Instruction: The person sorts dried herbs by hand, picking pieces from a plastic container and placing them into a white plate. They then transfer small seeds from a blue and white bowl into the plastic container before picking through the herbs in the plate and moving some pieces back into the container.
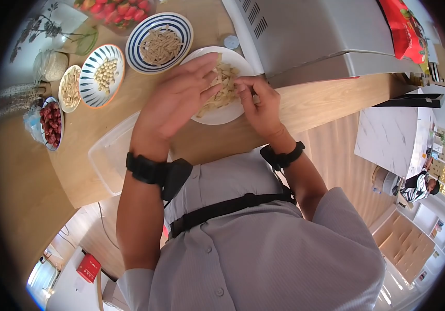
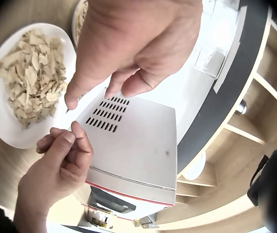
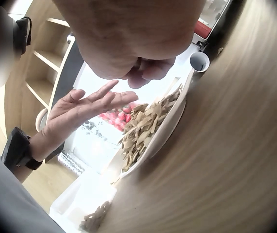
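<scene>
My left hand (image 1: 176, 98) is over the left part of a white plate (image 1: 217, 120), palm up in the right wrist view, its fingers loosely extended and nothing visible on it. To its right, my right hand (image 1: 261, 106) has curled fingers beside the plate's right edge; the thumb meets the index finger (image 2: 60, 167), with nothing visible between them. Pale flat slices (image 2: 34, 73) are heaped on the plate. In the right wrist view the left hand (image 3: 82, 111) is beyond the curled right fingers (image 3: 150, 70).
Left of the plate stand a striped bowl of pale strips (image 1: 160, 45), a patterned bowl of pale beans (image 1: 106, 75), a small dish (image 1: 70, 89) and a bowl of dark red pieces (image 1: 51, 124). Strawberries (image 1: 113, 10) lie behind. A clear tray (image 1: 111, 155) is near; a grey appliance (image 1: 305, 41) stands right.
</scene>
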